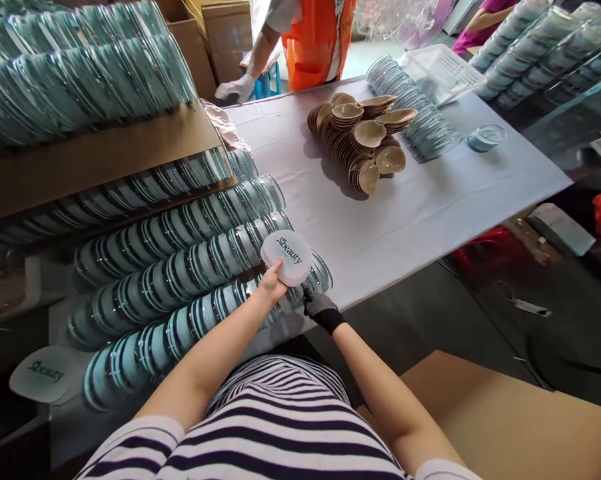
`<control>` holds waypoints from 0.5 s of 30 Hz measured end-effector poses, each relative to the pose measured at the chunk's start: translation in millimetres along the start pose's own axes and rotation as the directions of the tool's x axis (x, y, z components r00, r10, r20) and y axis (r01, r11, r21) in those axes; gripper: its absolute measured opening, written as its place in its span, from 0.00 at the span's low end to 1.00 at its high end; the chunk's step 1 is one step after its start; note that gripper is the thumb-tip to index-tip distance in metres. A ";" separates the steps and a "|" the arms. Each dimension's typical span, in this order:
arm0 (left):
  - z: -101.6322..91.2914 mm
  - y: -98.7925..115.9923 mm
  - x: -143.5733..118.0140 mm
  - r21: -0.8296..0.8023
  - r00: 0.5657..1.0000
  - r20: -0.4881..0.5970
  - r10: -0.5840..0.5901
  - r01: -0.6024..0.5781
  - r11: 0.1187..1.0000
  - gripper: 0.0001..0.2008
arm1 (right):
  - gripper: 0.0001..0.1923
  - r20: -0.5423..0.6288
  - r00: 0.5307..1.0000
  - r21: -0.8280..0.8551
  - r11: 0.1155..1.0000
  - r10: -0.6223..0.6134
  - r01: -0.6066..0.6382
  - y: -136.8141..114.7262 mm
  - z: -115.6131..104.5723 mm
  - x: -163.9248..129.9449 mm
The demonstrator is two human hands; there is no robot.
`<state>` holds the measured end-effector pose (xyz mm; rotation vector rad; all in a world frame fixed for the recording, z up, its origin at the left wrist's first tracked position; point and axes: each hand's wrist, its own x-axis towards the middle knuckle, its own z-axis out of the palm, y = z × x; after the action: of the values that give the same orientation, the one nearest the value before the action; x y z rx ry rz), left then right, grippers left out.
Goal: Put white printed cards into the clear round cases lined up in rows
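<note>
The bare left hand (272,283) gripped a white "beauty" compact case (286,257) above rows of clear-lidded compacts (190,267); the black-gloved right hand (320,308) pinched its lower edge. Tan puffs (363,137) lay piled on the table (405,220).

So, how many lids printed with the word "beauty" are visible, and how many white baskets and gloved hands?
beauty lids: 2
white baskets: 1
gloved hands: 2
Total: 5

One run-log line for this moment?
left hand: holds round white lidded case | right hand: black glove, at case rows | white table
</note>
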<state>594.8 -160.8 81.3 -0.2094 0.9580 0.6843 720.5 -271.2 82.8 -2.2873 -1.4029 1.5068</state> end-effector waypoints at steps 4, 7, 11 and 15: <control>4.9 -6.3 0.9 0.009 0.996 -0.022 0.083 -0.083 0.996 0.19 | 0.14 0.086 0.996 0.237 0.972 -0.027 0.005 1.4 -15.2 -2.5; 4.4 -8.4 -1.3 0.020 0.991 -0.037 0.125 -0.124 0.992 0.18 | 0.14 -0.200 0.980 0.169 0.985 -0.001 0.036 -8.5 -31.5 -3.5; -11.5 -7.8 -15.0 0.064 0.983 -0.020 0.183 -0.181 0.981 0.18 | 0.26 -0.610 0.787 0.068 0.984 -0.090 0.165 -23.6 -49.5 4.2; -36.6 -6.6 -34.7 0.159 0.973 0.045 0.228 -0.233 0.959 0.18 | 0.31 -0.532 0.768 -0.204 0.934 -0.357 0.293 -41.4 -39.4 1.0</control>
<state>560.5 -197.8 87.5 0.0576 1.0176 0.8157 723.6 -230.6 123.0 -2.1261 -1.5969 0.5872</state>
